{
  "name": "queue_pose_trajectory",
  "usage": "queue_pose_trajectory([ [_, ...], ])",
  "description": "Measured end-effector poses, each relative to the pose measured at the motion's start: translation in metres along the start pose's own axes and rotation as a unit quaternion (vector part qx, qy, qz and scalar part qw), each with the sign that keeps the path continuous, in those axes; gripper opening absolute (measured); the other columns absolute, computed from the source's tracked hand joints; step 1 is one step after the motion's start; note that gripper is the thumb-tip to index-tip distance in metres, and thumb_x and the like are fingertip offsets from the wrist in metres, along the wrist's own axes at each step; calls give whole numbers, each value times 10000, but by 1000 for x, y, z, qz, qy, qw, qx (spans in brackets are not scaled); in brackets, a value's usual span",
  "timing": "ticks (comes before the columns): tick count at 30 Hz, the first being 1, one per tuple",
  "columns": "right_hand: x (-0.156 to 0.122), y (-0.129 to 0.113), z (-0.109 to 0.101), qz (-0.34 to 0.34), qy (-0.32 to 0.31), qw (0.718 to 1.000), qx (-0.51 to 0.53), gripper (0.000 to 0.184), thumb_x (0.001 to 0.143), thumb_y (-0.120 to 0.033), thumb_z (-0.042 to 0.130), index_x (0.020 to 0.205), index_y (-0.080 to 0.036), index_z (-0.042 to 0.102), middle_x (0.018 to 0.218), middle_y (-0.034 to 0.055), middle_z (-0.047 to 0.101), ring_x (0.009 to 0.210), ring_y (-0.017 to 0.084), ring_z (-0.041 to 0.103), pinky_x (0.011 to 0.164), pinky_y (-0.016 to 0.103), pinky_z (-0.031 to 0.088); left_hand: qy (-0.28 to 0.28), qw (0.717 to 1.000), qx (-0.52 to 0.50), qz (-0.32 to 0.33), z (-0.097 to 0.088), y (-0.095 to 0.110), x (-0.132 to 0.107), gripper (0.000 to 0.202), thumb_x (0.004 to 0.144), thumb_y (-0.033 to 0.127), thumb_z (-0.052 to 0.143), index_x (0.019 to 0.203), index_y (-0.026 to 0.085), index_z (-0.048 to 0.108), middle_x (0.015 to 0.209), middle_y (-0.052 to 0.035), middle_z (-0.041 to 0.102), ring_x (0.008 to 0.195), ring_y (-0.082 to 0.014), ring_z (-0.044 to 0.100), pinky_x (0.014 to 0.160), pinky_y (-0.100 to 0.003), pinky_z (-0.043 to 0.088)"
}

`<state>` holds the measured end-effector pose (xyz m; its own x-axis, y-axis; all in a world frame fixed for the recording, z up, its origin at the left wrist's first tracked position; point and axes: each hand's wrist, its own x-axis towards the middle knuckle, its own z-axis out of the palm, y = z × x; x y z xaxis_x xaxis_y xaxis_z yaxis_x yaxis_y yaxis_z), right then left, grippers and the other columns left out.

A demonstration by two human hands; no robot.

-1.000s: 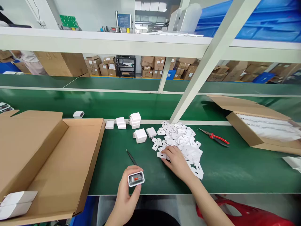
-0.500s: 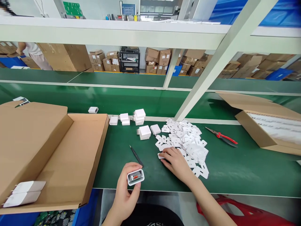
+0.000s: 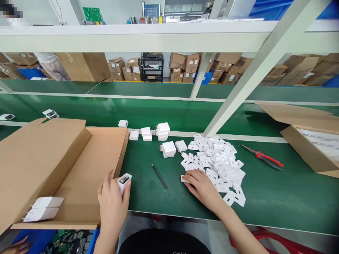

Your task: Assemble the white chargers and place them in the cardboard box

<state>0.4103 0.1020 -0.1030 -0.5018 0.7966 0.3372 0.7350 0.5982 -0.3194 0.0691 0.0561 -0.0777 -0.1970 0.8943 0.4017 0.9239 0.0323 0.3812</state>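
The left hand (image 3: 112, 201) is closed around a small white charger body (image 3: 124, 181), gripped by fingers and thumb with its open end, showing a red insert, turned up toward the camera. The unit is held above the near edge of the green counter (image 3: 278, 194), just beside the right wall of the open cardboard box (image 3: 79, 169). The right hand (image 3: 202, 185) is laid flat, fingers spread and lightly curled, on the near edge of a pile of white plastic covers (image 3: 217, 162); one cover (image 3: 184, 179) is pinned under the fingertips, apparently being drawn clear of the heap. Nothing is lifted by this hand.

Black tweezers (image 3: 159, 175) are noted lying between the two hands, within reach of either. Finished-looking white units (image 3: 167, 149) are stacked behind them, near the counter's rear rail. Two white units (image 3: 43, 208) lie in the box's near left corner. Red-handled pliers (image 3: 265, 158) rest well apart, to the right of the pile. A second cardboard box (image 3: 309, 148) stands at the far right.
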Motion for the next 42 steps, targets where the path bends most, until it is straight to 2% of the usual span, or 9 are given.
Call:
queue_pose_trajectory([
  [4,1,-7,0,7,1,1000,22,212,1009,-189,527,1157,-270,655,1081,86,708,1012,263,693,913,474,562,-28,999,-1,-35,-2,4,-2,303,1023,489,438,942,213,533,1460,-221,568,1130,-379,688,769,-448,558],
  [9,3,-17,-3,13,-1,998,62,205,1023,-208,519,1173,-279,639,1115,96,682,1025,267,683,892,458,571,-32,999,7,-34,-4,12,-7,287,1024,473,459,974,213,569,1451,-188,586,969,-324,728,691,-395,544],
  [12,6,-28,-8,32,2,994,108,220,1029,-212,518,1205,-282,629,1151,101,666,945,235,689,789,392,582,-24,1000,-6,-15,-3,14,-9,278,1020,451,484,995,197,593,1464,-213,559,1107,-372,692,846,-486,553],
  [16,13,-54,-13,40,40,971,233,258,1013,-202,562,1245,-295,622,1156,89,664,949,211,691,783,354,585,45,992,-91,70,-2,24,-13,188,985,326,585,1117,200,628,1506,-195,518,1506,-437,351,1178,-672,288],
  [23,27,-102,-22,4,106,925,365,324,957,-154,667,1237,-315,645,1168,55,727,1073,219,695,918,391,592,-222,885,-403,72,7,52,-32,294,1036,249,514,1328,261,549,1338,-124,640,1261,-259,622,1043,-396,518],
  [32,30,-101,-19,-116,82,952,271,286,934,-87,666,1169,-248,695,1157,61,757,1064,203,719,930,320,612,-238,800,-542,96,2,63,-34,485,1018,564,469,1312,185,540,1236,-140,592,1146,-284,583,1012,-424,483],
  [36,27,-93,-8,-156,108,952,241,391,890,-34,671,1211,-253,717,1177,58,762,1101,210,719,986,293,597,-211,817,-535,46,4,69,-34,413,1069,500,387,1192,169,602,1131,-120,620,1055,-241,592,975,-388,475],
  [39,20,-88,1,-109,79,951,279,369,936,-132,650,1256,-301,718,1327,64,703,1228,246,675,1032,316,581,-197,816,-543,21,7,72,-36,355,1091,418,362,1173,175,609,1125,-112,637,1030,-216,603,943,-359,480],
  [42,12,-86,16,43,67,918,390,370,997,-310,599,1365,-327,644,1404,102,642,1207,264,690,943,312,625,-166,811,-559,44,10,73,-38,351,1090,404,355,1204,189,608,1159,-118,644,1067,-225,614,941,-367,486],
])
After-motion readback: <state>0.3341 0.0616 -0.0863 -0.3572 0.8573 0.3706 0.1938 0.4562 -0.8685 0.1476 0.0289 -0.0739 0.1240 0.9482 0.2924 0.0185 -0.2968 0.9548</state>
